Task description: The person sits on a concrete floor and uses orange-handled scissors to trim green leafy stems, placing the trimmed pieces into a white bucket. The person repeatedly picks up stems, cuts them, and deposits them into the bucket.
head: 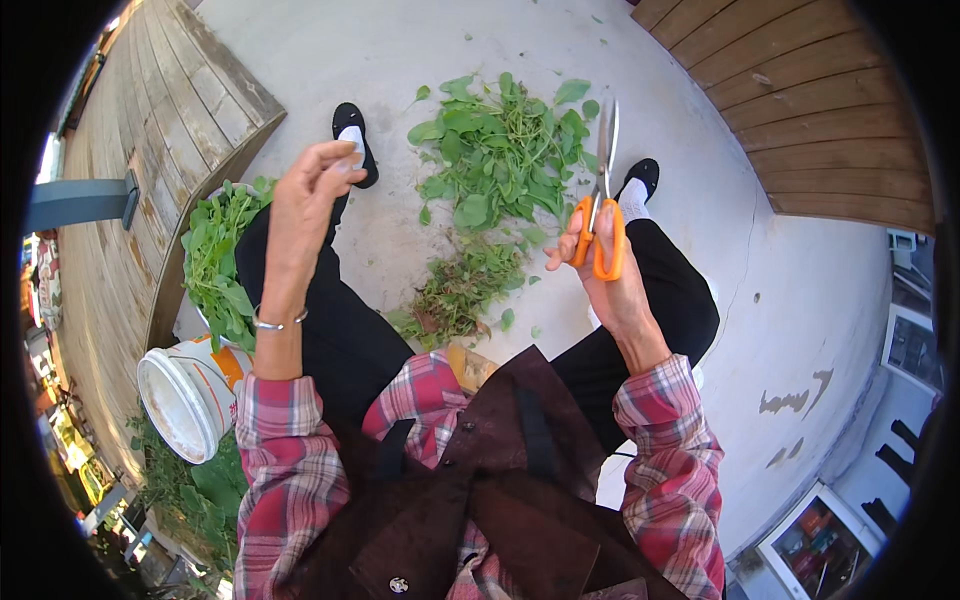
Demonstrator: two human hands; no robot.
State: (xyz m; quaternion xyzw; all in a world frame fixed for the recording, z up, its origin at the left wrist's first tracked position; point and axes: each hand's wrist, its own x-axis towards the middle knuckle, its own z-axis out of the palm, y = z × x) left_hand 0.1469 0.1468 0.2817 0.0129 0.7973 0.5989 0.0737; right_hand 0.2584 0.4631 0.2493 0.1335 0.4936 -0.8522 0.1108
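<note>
My right hand (611, 277) grips a pair of scissors (602, 187) by their orange handles. Their steel blades point away from me and stand slightly apart, beside the right edge of a heap of leafy greens (502, 150) on the floor. My left hand (311, 180) is raised over my left leg, fingers loosely bent, with nothing visible in it. A silver bangle (279, 324) circles that wrist. Nearer to me lies a smaller pile of trimmed stems and wilted leaves (465, 292).
A container of greens (221, 255) stands left of my knee. Beside it a white plastic bucket (180, 401) lies tilted. Wooden decking (187, 97) with a grey metal post (82, 202) borders the left; brown planks (810, 112) are at upper right. Loose leaves dot the concrete floor (757, 315).
</note>
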